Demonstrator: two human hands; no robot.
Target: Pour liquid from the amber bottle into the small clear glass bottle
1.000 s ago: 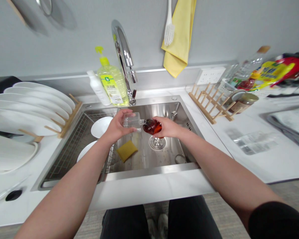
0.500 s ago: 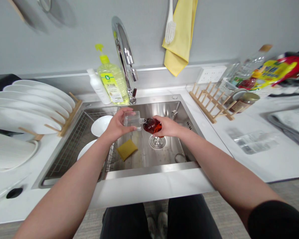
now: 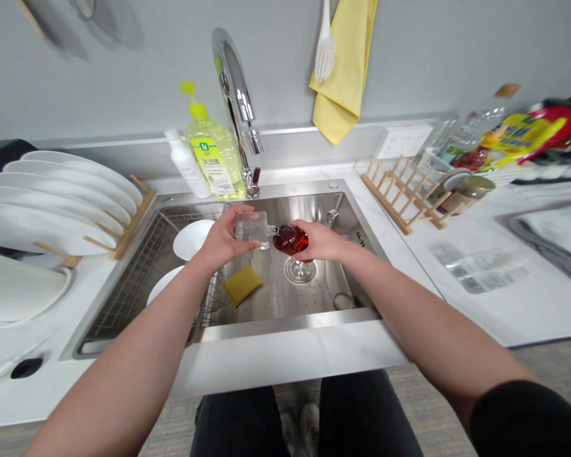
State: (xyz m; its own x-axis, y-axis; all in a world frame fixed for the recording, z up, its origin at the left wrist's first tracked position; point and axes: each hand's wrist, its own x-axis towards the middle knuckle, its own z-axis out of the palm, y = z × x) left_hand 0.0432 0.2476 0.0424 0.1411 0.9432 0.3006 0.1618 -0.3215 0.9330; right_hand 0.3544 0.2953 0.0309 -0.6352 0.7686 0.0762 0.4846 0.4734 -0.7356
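My left hand [image 3: 226,236] is closed around a clear, box-shaped bottle [image 3: 251,230], fingers behind it and thumb along its near side. The bottle lies on its side, its short neck pointing right. A dark red, rounded, see-through vessel [image 3: 289,240] is gripped in my right hand [image 3: 316,241]. Bottle neck and vessel meet or nearly meet; I cannot tell if they touch. Both are held above the steel sink [image 3: 266,301], over the drain [image 3: 301,270]. Below my left hand, a yellow sponge [image 3: 242,285] lies on the sink floor.
White bowls [image 3: 193,240] sit in a wire rack [image 3: 124,285] on the left. Behind stand the faucet [image 3: 233,82], a yellow-green soap bottle [image 3: 214,158] and a white bottle [image 3: 188,166]. Plates [image 3: 52,222] fill the left stand; a wooden rack [image 3: 404,200] is on the right.
Both hands keep their hold on the bottle and the vessel in almost the same place. The whole view has shifted only very slightly.
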